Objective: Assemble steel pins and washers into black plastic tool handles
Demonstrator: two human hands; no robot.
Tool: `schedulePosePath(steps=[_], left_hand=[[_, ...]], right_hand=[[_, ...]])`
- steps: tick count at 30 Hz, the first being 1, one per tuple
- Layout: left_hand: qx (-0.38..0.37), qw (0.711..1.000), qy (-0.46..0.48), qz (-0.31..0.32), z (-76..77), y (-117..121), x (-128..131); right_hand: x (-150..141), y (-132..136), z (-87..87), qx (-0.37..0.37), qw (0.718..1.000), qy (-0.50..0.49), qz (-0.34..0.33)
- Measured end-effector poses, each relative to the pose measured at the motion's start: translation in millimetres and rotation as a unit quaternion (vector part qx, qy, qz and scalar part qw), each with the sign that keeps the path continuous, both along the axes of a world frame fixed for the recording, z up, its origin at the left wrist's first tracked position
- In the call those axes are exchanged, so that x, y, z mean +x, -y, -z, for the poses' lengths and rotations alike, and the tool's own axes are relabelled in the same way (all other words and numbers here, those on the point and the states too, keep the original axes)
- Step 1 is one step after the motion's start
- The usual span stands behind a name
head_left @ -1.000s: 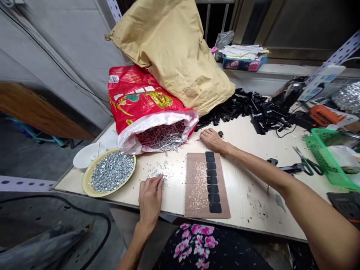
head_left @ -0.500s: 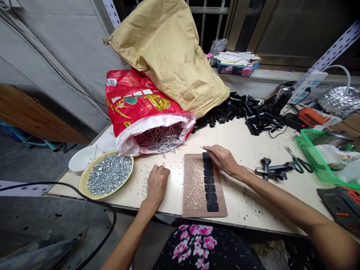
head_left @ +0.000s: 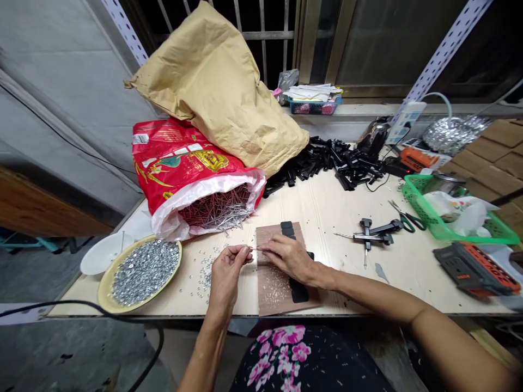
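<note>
My right hand (head_left: pixel 288 256) pinches a thin metal pin (head_left: pixel 254 249) over a brown cardboard sheet (head_left: pixel 265 296). My left hand (head_left: pixel 229 272) is just left of the sheet, thumb and fingertips closed at the pin's other end; any small piece between them is too small to make out. Black rounded pads (head_left: pixel 299 294) lie in a column on the sheet beside many tiny pale bits (head_left: pixel 275 286), partly hidden by my right hand. Small metal rings (head_left: pixel 204 275) lie scattered by my left hand. A yellow bowl (head_left: pixel 180 267) of similar silver pieces stands further left.
A red bag (head_left: pixel 175 155) of long metal pins lies behind, with a brown paper sack (head_left: pixel 229 98) on it. Black plastic parts (head_left: pixel 327 158) are heaped at the back. Black clamp-like tools (head_left: pixel 370 237), scissors (head_left: pixel 408 218) and a green basket (head_left: pixel 469 231) are rightward.
My right hand has come left and toward me with the pin, across the cardboard. My left hand has lifted from the scattered rings and turned; both hands' fingertips now meet at the pin.
</note>
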State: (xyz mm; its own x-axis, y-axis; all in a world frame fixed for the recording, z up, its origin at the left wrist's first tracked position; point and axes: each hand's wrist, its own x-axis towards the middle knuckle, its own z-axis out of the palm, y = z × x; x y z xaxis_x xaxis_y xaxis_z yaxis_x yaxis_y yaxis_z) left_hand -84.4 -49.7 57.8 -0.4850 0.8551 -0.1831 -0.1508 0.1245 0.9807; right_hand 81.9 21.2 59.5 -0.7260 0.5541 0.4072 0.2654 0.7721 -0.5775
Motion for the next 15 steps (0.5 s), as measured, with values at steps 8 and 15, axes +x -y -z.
schedulePosePath(steps=[8, 15], left_hand=[[0.024, 1.0, -0.01, 0.014, -1.5, -0.7, 8.5], [0.013, 1.0, -0.018, 0.014, 2.5, -2.4, 10.6]], right_hand=[[6.3, 2.1, 7.2, 0.008, 1.0, -0.025, 0.017], [7.8, 0.4, 6.0, 0.011, 1.0, -0.016, 0.025]])
